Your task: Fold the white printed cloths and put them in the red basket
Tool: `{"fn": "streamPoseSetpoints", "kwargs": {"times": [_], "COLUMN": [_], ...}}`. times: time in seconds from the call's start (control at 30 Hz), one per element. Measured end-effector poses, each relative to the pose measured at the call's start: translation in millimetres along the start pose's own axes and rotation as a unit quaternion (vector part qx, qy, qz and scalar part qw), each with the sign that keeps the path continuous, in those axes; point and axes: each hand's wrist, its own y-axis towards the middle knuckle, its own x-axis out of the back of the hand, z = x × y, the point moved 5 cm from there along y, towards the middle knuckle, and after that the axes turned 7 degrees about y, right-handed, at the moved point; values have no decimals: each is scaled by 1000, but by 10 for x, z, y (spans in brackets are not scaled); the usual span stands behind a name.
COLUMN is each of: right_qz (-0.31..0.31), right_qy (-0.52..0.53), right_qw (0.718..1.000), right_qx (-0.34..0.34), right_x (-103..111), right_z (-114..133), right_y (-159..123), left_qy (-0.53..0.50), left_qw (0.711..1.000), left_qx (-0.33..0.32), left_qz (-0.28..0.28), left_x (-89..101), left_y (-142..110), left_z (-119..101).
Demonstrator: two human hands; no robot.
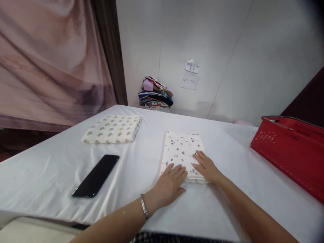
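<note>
A folded white cloth (181, 148) with small printed figures lies on the white-covered table in front of me. My left hand (170, 184) rests at its near left corner, fingers stretched over the edge, palm down. On the cloth's right side my right hand (206, 167) lies flat with its fingers spread. Neither hand grips anything. Layers of the fold show along the near edge between and beside the hands. A silver bracelet (143, 206) circles my left wrist.
To the left lie another folded cloth (112, 130) with grey patterns and a black phone (96, 176). A red plastic basket (288, 152) stands at the right. Beyond the table's far edge is a pile of folded clothes (156, 94), by a wall with two paper notes (189, 82).
</note>
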Motion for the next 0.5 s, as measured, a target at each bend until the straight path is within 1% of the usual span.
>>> {"fn": "streamPoseSetpoints", "kwargs": {"times": [0.1,0.2,0.23,0.3,0.37,0.4,0.47,0.5], "right_qz": [-12,-30,-33,-47,-79,-96,-113,-112], "right_qy": [26,94,125,187,234,251,285,304], "right_qw": [1000,995,992,980,962,952,928,915], "right_qx": [-5,-7,-16,-58,-114,-147,-214,-241], "right_x": [-52,-22,-8,31,93,126,177,194], "right_z": [-66,-62,-73,-134,-235,-295,-413,-462], "right_y": [-55,-88,-88,-74,-43,-20,41,82], "left_qy": [-13,-40,-57,-98,-131,-142,-159,-170], "left_qw": [1000,999,997,992,982,975,956,944], "left_qx": [-2,8,15,39,85,119,197,237], "left_qz": [-7,-31,-40,-66,-102,-122,-149,-153], "left_x": [-2,61,91,156,205,214,187,151], "left_y": [-7,4,10,23,29,27,11,-1], "left_z": [3,11,24,81,196,275,454,543]}}
